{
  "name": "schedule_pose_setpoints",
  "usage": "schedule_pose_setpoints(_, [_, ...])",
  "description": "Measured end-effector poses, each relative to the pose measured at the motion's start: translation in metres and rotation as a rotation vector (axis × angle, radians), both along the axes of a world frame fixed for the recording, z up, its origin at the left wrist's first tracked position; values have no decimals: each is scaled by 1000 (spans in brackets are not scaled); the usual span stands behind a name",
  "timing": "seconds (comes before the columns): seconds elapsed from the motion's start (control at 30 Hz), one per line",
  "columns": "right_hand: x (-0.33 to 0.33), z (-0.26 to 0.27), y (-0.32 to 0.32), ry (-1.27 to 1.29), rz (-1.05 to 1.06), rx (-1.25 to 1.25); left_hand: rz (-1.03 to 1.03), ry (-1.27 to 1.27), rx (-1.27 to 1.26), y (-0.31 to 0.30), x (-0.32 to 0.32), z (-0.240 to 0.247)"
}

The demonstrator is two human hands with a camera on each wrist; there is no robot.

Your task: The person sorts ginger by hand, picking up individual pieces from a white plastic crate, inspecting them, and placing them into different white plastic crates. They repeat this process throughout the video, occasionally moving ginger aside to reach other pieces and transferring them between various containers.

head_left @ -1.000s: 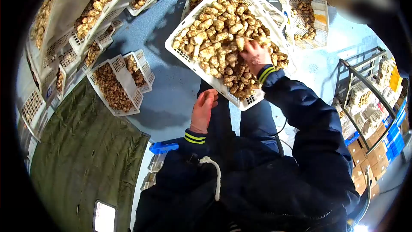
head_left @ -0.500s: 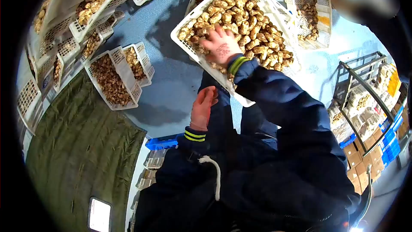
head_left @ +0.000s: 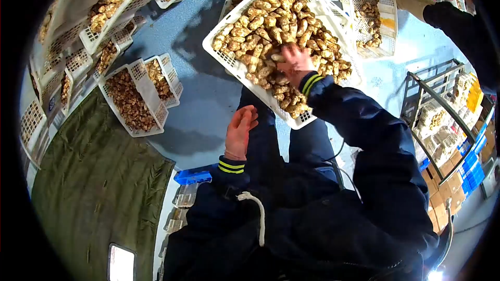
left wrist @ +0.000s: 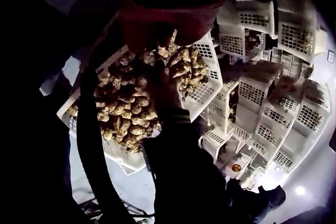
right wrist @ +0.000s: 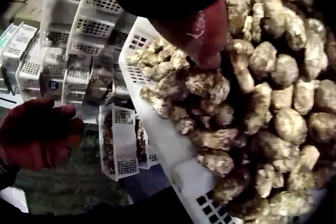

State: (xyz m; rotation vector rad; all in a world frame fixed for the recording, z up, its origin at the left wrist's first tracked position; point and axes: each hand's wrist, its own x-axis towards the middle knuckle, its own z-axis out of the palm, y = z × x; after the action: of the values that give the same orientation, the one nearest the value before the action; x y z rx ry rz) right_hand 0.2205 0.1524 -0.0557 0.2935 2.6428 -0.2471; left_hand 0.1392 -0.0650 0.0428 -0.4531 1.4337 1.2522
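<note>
A white perforated plastic crate [head_left: 229,61], heaped with brown-and-cream mushrooms [head_left: 260,18], sits tilted in front of the person's knees. The right hand [head_left: 296,63] lies over the near part of the heap, its fingers touching the mushrooms. In the right wrist view, part of that hand [right wrist: 202,37] overlaps the mushrooms [right wrist: 273,103] close to the crate's side; its fingertips are mostly hidden. The left hand [head_left: 240,132] hangs with loosely curled fingers, apart from the crate and holding nothing. It also shows in the right wrist view, where the left hand [right wrist: 39,134] is dark.
Smaller crates of mushrooms [head_left: 130,101] stand on the blue floor to the left, beside a dark green quilted cover [head_left: 99,187]. Stacked white crates [head_left: 94,36] rise at the far left. Another person's sleeve [head_left: 453,23] and a metal-framed cart [head_left: 437,104] are on the right.
My right hand swept from the heap's right side to its left near edge, then back right to the near middle. Mushrooms there have shifted. The left hand stays about where it was.
</note>
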Motion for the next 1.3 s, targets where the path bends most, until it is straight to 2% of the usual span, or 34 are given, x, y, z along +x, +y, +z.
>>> schedule_pose_setpoints(0.07, [16, 22, 25, -184, -142, -163, -8, -13, -16, -4, 4, 0])
schedule_pose_setpoints(0.13, [45, 25, 34, -51, -97, -37, -15, -31, -16, -4, 5, -3])
schedule_pose_setpoints(0.17, [56, 27, 37, -73, -131, -37, -16, -36, -19, -5, 6, -3])
schedule_pose_setpoints(0.2, [62, 32, 42, -145, -131, -6, -11, -25, -1, -5, 5, -3])
schedule_pose_setpoints(0.27, [69, 38, 50, -402, -245, -43, -4, -16, 16, -2, 5, -3])
schedule_pose_setpoints(0.3, [69, 40, 55, -452, -323, -110, -13, -25, -8, 0, 4, -3])
schedule_pose_setpoints(0.33, [86, 19, 50, -276, -203, 105, -20, -31, -36, 1, 3, -2])
schedule_pose_setpoints(0.43, [49, 31, 66, 14, -520, -256, -36, -30, -12, -2, 5, -6])
schedule_pose_setpoints(0.47, [28, 32, 68, 72, -441, -225, -33, -24, -16, -1, 5, -6])
schedule_pose_setpoints(0.53, [-12, 31, 58, 215, -417, -286, -6, -45, -7, -1, 5, -3])
schedule_pose_setpoints(0.6, [-40, 7, 41, 329, -400, -302, -6, -38, -1, -4, 5, -4])
schedule_pose_setpoints(0.67, [-63, -11, 25, 447, -194, -28, 25, -55, 77, -8, 2, -4])
schedule_pose_setpoints(0.7, [-70, -9, 20, 281, -243, -58, 27, -56, 72, -10, 2, -1])
schedule_pose_setpoints(0.73, [-60, 0, 21, 1, -125, 17, 18, -44, 54, -11, 0, 0])
schedule_pose_setpoints(0.8, [-35, -23, 23, 262, -280, 26, 18, -29, 40, -12, -5, -1])
schedule_pose_setpoints(0.83, [-27, -27, 27, 176, -338, 88, 32, -20, 22, -14, -6, -2])
schedule_pose_setpoints(0.87, [-24, -25, 31, 47, -229, 235, 43, -13, 5, -17, -5, -4])
schedule_pose_setpoints(0.93, [-23, -28, 23, -84, -361, 6, 62, -44, 19, -20, -4, -9])
schedule_pose_setpoints(0.97, [-51, 9, 14, 68, -334, -105, 73, -73, 21, -24, -3, -9])
schedule_pose_setpoints(1.0, [-60, 12, -2, 180, -419, -284, 72, -74, 15, -25, -1, -6])
schedule_pose_setpoints(1.07, [-85, -17, -25, -36, -581, -358, 56, -56, 10, -17, -4, -1])
schedule_pose_setpoints(1.13, [-80, -43, -25, 161, -698, -416, 35, -38, 1, -17, -7, 4])
schedule_pose_setpoints(1.17, [-80, -41, -19, 215, -732, -581, 55, -34, 18, -19, -9, 2])
schedule_pose_setpoints(1.2, [-71, -36, -8, 172, -675, -728, 73, -29, 40, -19, -10, 0])
schedule_pose_setpoints(1.27, [-58, -27, -5, 125, -705, -652, 72, -35, 37, -21, -9, -3])
schedule_pose_setpoints(1.3, [-63, -20, -5, 103, -840, -784, 72, -42, 25, -23, -7, -2])
